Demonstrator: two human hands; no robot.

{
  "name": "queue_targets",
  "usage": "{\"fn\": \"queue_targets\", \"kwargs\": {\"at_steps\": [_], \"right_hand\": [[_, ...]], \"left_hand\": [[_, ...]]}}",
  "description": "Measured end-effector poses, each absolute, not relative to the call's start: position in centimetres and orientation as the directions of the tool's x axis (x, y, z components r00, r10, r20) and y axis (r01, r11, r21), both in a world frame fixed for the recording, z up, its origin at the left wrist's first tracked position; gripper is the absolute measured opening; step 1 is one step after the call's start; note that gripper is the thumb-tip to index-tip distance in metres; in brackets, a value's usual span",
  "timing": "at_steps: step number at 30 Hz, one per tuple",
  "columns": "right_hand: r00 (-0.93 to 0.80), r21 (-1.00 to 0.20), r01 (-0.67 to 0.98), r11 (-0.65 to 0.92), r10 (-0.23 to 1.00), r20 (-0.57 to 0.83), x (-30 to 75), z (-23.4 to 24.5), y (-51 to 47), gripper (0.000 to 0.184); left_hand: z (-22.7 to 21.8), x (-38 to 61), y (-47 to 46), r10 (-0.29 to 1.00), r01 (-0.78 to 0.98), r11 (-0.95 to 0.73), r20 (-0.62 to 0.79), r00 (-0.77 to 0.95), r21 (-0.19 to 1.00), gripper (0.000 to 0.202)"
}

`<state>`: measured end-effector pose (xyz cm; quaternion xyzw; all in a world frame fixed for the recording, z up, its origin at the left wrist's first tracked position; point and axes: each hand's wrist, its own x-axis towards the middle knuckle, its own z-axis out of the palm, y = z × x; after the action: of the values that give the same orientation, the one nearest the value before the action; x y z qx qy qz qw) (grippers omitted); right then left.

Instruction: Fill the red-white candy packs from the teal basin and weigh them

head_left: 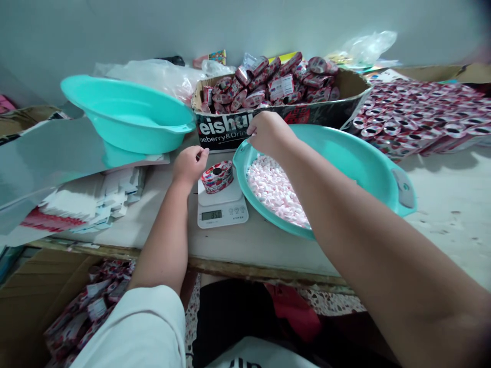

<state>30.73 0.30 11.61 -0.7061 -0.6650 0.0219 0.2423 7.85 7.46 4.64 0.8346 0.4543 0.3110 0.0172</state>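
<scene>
Sitting on the white scale near mid-frame, the printed container seems to be at the weighing step. Just beside it, the left hand is curled; the right hand bends near the teal basin's left rim. Whether either grips anything, I cannot tell. Next probably calls for checking the display.

Between seven and eight o'clock, there's a whitish sleeve, roomy and creased, a neat band circling its hem! Six o'clock now: a pale shirt front shows dark lettering, partly cropped, with plain black legwear just above. Left hand and right hand, both bare!
</scene>
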Motion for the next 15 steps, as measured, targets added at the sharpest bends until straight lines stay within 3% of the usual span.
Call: {"fn": "queue_targets", "kwargs": {"at_steps": [7,15], "right_hand": [[0.085,-0.39,0.917,0.083,0.915,0.395,30.5,11.3,0.6,0.008],[-0.298,-0.319,0.825,0.467,0.838,0.456,26.3,12.8,-0.9,0.015]], "left_hand": [[4.5,7.9,7.6,0.795,0.778,-0.55,0.475,0.377,0.303,0.034],[4.7,7.9,7.4,0.818,0.787,-0.525,0.447,0.362,0.324,0.032]]}}
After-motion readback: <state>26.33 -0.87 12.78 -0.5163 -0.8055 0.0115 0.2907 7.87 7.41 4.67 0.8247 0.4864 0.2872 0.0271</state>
